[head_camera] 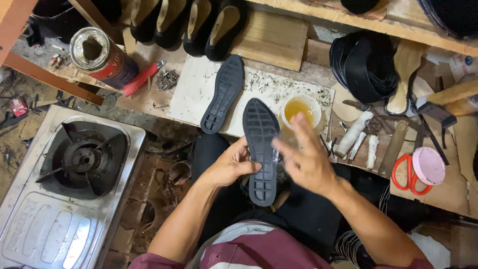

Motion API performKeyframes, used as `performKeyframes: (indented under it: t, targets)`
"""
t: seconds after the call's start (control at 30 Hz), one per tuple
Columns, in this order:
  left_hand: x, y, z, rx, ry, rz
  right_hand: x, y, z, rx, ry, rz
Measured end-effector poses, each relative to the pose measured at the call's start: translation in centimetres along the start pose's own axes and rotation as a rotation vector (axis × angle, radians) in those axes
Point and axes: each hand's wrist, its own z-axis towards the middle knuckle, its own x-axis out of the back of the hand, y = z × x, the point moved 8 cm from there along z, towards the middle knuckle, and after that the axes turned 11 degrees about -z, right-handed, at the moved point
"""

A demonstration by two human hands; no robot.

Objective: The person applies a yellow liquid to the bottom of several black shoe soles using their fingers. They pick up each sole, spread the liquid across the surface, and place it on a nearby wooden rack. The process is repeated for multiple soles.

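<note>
The left hand (230, 164) pinches a dark rubber shoe sole (261, 149) by its edge at frame centre; the right hand (306, 157), fingers spread and blurred, hovers just beside it. Above, a white bowl (301, 110) on the counter (194, 92) holds amber liquid. An open, red-labelled tin (102, 57) lies tilted at upper left

Place: a small shoemaker's workshop, cramped and well used.
Bench: a stained work board (199, 94) on a low wooden table, a dark rubber sole (222, 94) lying on it.
Stock: a row of unfinished shoes (184, 22) at the back, coiled black strips (363, 65) beside them.
Supplies: a bowl of yellow glue (300, 110), an open tin (99, 57), a heap of small nails (167, 79).
Tools: red-handled scissors (409, 174), knives and files (428, 124).
Floor level: a single gas burner (82, 159) on bare ground.
</note>
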Motion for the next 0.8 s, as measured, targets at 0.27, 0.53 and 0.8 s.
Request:
performKeyframes:
  t: [0.27,0.53,0.8]
  targets:
    - [1.4,0.8,0.1,-0.094,0.099,-0.023,0.4,-0.7,-0.4,0.033,-0.059,0.296]
    - [0.1,1.4,0.0,0.067,0.078,0.105,0.9,0.4,0.6,-0.054,-0.057,0.35]
    - [1.2,3.5,0.1,-0.007,0.13,0.051,0.9,-1.4,-0.1,0.132,-0.002,0.238]
